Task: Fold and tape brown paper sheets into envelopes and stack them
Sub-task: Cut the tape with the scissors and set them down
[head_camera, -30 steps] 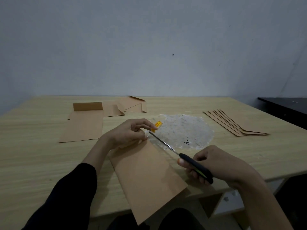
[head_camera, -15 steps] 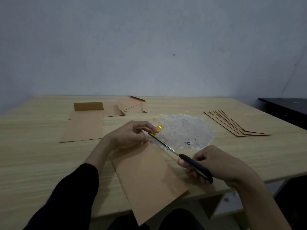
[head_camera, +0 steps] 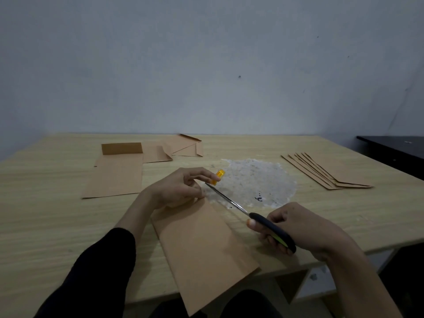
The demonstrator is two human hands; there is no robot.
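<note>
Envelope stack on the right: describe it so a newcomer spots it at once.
On the wooden table, look right of the pale round patch at its centre. A fanned stack of brown envelopes lies there. Unlike the loose sheets at far left, its layers overlap in even steps.

Nothing legible shows anywhere: no words, labels, brands or numbers. The brown paper sheets (head_camera: 202, 249) are plain. The only mark is a small dark squiggle (head_camera: 259, 199) on the whitish patch (head_camera: 263, 177) near the middle of the table (head_camera: 46, 221) — too small and blurred to read as a letter or sign.
</note>
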